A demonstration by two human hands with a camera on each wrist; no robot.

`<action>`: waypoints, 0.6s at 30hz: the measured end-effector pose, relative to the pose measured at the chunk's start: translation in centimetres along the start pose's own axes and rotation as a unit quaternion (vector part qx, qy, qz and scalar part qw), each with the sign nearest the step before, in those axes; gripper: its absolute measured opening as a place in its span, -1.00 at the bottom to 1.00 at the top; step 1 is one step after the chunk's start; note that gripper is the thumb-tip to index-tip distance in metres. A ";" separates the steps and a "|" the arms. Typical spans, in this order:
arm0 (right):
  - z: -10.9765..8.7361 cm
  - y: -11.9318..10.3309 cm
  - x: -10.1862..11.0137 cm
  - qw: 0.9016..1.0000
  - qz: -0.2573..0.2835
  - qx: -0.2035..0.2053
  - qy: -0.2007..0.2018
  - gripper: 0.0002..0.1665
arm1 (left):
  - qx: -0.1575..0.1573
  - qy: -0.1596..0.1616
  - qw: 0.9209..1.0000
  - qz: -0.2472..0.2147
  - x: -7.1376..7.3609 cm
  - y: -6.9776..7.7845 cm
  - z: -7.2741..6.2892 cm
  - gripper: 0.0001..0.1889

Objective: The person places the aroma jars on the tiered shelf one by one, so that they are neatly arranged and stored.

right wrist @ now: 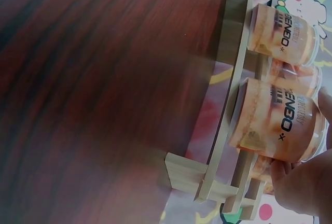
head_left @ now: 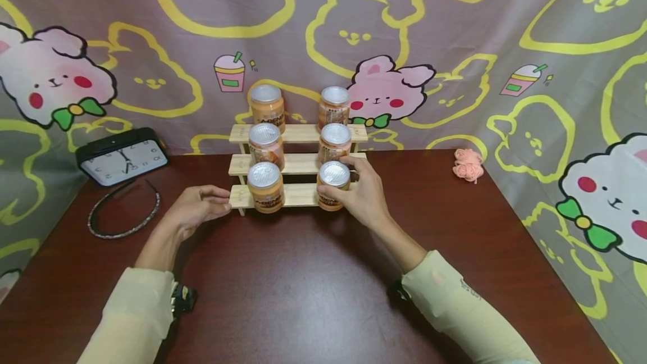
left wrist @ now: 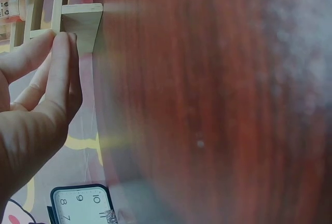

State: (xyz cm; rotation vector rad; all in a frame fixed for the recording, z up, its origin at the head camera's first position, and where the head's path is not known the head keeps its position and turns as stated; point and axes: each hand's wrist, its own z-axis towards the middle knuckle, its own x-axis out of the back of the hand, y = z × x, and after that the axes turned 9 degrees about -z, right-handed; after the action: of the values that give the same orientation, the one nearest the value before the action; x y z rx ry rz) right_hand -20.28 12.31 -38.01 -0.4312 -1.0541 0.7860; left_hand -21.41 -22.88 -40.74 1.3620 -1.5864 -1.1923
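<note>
A three-step wooden rack stands on the table and bears several orange cans with silver lids, two on each step. My right hand grips the front right can between thumb and fingers; in the right wrist view that can sits on the lowest step. At the rack's left end, my left hand pinches the tip of the lowest step with thumb and fingertips. The left wrist view shows those fingers against the step's end. Beside the gripped can is the front left can.
Left on the brown table are a black-framed clock and a dark sparkly headband. Pink rose-like balls lie at the back right. A patterned curtain hangs directly behind the rack.
</note>
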 end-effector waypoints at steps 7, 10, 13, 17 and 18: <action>0.0 0.4 0.0 1.000 0.005 0.008 -0.003 -0.17 | 0.009 0.003 1.000 0.012 0.3 0.0 0.1 -0.56; 0.0 0.6 0.2 1.000 0.008 0.015 -0.010 -0.20 | 0.011 0.002 1.000 0.026 0.5 -0.2 0.0 -0.57; 0.0 0.9 0.6 1.000 0.011 0.017 -0.013 -0.26 | 0.000 0.000 0.998 0.056 0.6 -0.4 0.0 -0.58; 0.1 1.5 1.6 1.000 0.000 0.011 -0.009 -0.36 | -0.019 0.011 0.993 0.114 0.6 -0.2 -0.4 -0.59; 0.2 1.7 1.9 1.000 -0.005 0.009 -0.009 -0.38 | -0.027 0.018 0.991 0.132 0.6 -0.1 -0.5 -0.59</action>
State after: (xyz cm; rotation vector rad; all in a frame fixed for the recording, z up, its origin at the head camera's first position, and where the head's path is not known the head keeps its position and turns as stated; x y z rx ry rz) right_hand -20.56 14.89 -37.91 -0.4036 -1.0635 0.7917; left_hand -21.01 -23.55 -40.71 1.0929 -1.6385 -1.0356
